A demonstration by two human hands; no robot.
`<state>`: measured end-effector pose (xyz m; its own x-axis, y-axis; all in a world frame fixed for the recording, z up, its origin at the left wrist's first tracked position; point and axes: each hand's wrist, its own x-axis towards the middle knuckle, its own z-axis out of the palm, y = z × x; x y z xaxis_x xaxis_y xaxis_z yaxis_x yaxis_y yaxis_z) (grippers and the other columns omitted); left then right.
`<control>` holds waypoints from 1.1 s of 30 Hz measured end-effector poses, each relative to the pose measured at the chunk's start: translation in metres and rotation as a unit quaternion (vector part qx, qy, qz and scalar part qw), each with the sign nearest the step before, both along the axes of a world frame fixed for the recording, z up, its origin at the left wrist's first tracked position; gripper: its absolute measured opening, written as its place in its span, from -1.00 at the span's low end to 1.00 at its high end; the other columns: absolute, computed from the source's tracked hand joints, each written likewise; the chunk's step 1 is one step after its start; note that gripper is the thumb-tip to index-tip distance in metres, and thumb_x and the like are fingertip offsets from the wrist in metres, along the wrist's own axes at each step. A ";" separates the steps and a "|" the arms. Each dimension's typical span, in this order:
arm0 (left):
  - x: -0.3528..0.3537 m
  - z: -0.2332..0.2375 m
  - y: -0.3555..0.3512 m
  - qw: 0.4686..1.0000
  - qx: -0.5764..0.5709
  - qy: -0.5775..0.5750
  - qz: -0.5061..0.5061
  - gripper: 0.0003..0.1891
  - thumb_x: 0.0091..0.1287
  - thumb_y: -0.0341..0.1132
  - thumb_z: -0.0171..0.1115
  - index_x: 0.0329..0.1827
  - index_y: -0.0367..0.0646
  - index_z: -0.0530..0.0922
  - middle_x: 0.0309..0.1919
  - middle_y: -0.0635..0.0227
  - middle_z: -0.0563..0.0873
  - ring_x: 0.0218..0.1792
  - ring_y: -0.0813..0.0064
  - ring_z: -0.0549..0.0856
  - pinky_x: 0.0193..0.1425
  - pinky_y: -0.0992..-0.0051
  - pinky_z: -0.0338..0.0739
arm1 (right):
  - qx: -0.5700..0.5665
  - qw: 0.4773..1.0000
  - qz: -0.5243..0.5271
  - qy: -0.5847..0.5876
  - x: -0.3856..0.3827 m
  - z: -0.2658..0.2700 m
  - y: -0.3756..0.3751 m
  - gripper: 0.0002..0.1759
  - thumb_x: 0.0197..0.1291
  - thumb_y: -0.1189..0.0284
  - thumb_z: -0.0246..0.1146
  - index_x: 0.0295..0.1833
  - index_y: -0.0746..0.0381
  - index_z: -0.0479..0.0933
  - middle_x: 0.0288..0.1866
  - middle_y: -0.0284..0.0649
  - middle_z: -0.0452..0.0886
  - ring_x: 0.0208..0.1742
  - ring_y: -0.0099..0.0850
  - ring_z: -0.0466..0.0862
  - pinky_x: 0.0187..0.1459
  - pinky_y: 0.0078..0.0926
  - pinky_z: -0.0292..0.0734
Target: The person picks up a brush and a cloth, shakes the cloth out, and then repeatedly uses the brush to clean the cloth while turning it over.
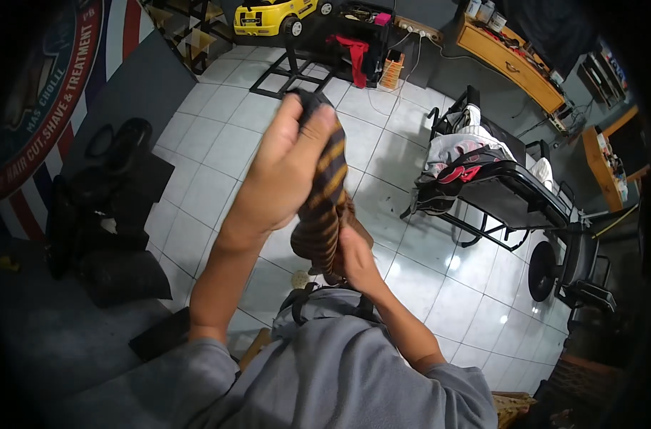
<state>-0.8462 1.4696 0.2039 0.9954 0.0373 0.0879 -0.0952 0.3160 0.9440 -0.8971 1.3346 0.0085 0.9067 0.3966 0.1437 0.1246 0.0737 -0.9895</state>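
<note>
A dark cloth with brown and yellow stripes (pixel 330 168) hangs stretched in front of my body, its upper end dark grey. My left hand (pixel 286 161) is raised and pinches that upper end between thumb and fingers. Lower down, my right hand (pixel 355 259) grips the bunched lower part of the cloth from its right side. Some of the right fingers are hidden behind the fabric.
A black barber chair (pixel 511 193) with clothes (pixel 468 146) on it stands at the right. A wooden shelf (pixel 511 66) holds bottles. The yellow toy car (pixel 275 18) is at the top, black chairs (pixel 118 207) at the left, white floor tiles (pixel 215 139) between.
</note>
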 end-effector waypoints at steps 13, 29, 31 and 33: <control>-0.010 0.023 0.060 0.982 -0.138 -0.006 0.127 -0.87 0.40 -0.33 0.08 -0.15 -0.21 0.48 -0.29 0.35 0.62 -0.24 0.52 0.62 -0.11 0.44 0.53 | -0.590 0.796 0.098 0.097 -0.006 -0.314 -0.099 -0.58 0.22 0.27 -0.06 -0.17 0.37 0.59 -0.21 0.16 0.62 -0.13 0.00 0.65 -0.07 -0.11 0.54; 0.015 -0.031 0.007 0.935 -0.231 -0.051 0.262 -0.85 0.42 -0.34 0.03 -0.24 -0.12 0.24 -0.32 0.38 0.44 -0.32 0.60 0.45 -0.26 0.48 0.39 | -0.266 0.964 -0.012 -0.001 0.000 -0.063 0.015 -0.58 0.43 0.20 -0.19 -0.21 0.36 0.35 -0.45 0.13 0.54 -0.40 0.15 0.52 -0.32 -0.01 0.41; 0.014 -0.026 0.013 0.931 -0.248 -0.076 0.257 -0.89 0.41 -0.34 0.03 -0.23 -0.15 0.33 -0.31 0.36 0.50 -0.29 0.50 0.51 -0.20 0.40 0.44 | -0.410 0.911 0.042 0.013 -0.003 -0.146 0.003 -0.55 0.41 0.17 -0.19 -0.17 0.36 0.38 -0.36 0.19 0.59 -0.31 0.17 0.58 -0.25 0.08 0.44; 0.013 -0.020 0.017 0.920 -0.262 -0.081 0.280 -0.89 0.42 -0.33 0.02 -0.25 -0.17 0.40 -0.31 0.32 0.55 -0.26 0.41 0.55 -0.16 0.33 0.46 | -0.503 0.858 0.088 0.056 -0.017 -0.209 -0.025 -0.51 0.40 0.15 -0.19 -0.19 0.37 0.43 -0.31 0.21 0.60 -0.26 0.15 0.61 -0.18 0.08 0.48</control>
<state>-0.8327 1.4863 0.1840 0.7823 0.6203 0.0563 -0.5074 0.5823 0.6352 -0.9145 1.3095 -0.2000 0.8055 0.4021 -0.4353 0.0996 -0.8160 -0.5694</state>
